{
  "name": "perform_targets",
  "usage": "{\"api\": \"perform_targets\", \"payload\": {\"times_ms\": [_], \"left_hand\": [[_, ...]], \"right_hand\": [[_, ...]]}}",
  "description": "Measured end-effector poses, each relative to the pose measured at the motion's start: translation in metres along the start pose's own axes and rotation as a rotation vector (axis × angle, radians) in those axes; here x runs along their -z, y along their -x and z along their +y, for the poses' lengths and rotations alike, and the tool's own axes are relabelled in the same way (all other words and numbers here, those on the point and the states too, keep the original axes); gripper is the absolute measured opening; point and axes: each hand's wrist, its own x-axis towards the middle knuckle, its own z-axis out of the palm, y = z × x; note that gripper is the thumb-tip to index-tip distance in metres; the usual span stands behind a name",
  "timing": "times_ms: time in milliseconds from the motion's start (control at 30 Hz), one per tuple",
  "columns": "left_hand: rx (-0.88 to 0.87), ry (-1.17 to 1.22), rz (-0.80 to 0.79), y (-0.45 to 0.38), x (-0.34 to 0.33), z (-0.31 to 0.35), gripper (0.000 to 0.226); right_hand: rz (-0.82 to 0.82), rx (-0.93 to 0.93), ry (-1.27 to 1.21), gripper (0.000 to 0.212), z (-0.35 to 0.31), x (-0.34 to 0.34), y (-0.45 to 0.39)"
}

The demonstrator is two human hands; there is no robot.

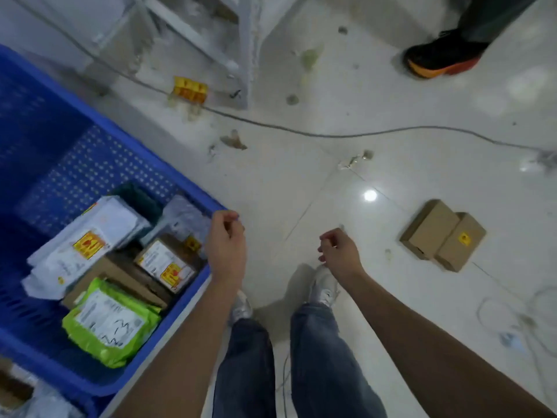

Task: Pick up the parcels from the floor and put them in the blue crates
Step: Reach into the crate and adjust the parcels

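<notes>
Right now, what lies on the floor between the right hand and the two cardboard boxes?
In the head view, only bare white tile separates the right hand from the cardboard boxes.

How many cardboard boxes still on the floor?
2: two brown cardboard boxes side by side, touching, on the floor at right, the left box and the right box with a yellow sticker. More may lie outside the view.

One blue crate [193,300] stands on the floor. In it lie one green mailer [111,322], two white mailers [87,245], one grey mailer [184,218] and two brown boxes [165,262]. Two cardboard boxes [443,235] lie on the floor. Two hands [226,245] show, and one black-and-orange shoe [443,57].
</notes>
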Motion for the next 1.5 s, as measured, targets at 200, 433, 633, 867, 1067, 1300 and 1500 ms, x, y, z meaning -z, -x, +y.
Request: {"api": "perform_targets", "payload": {"times_ms": [200, 433, 633, 867, 1067, 1300, 1500], "left_hand": [[0.203, -0.272, -0.449, 0.045, -0.118, -0.008, 0.026], [0.445, -0.606, -0.663, 0.128, -0.206, -0.047, 0.018], [0.443, -0.946, -0.783, 0.188, -0.269, -0.040, 0.014], [0.409, -0.856, -0.838, 0.230, -0.395, 0.019, 0.022], [0.221, -0.785, -0.901, 0.221, -0.489, 0.047, 0.017], [0.383, -0.962, -0.804, 0.154, -0.554, 0.021, 0.023], [0.394, -1.051, -0.856, 0.123, -0.611, -0.011, 0.037]], "right_hand": [[0.041, -0.298, -0.159, 0.009, 0.101, 0.095, -0.008], [-0.059, -0.491, -0.295, 0.013, 0.225, 0.161, -0.008], [-0.091, -0.573, -0.452, 0.014, 0.295, 0.234, 0.000], [-0.061, -0.571, -0.463, 0.014, 0.337, 0.339, -0.034], [0.020, -0.596, -0.531, 0.014, 0.354, 0.386, -0.092], [-0.004, -0.620, -0.580, 0.019, 0.344, 0.392, -0.167], [-0.029, -0.725, -0.626, 0.038, 0.359, 0.375, -0.239]]}}
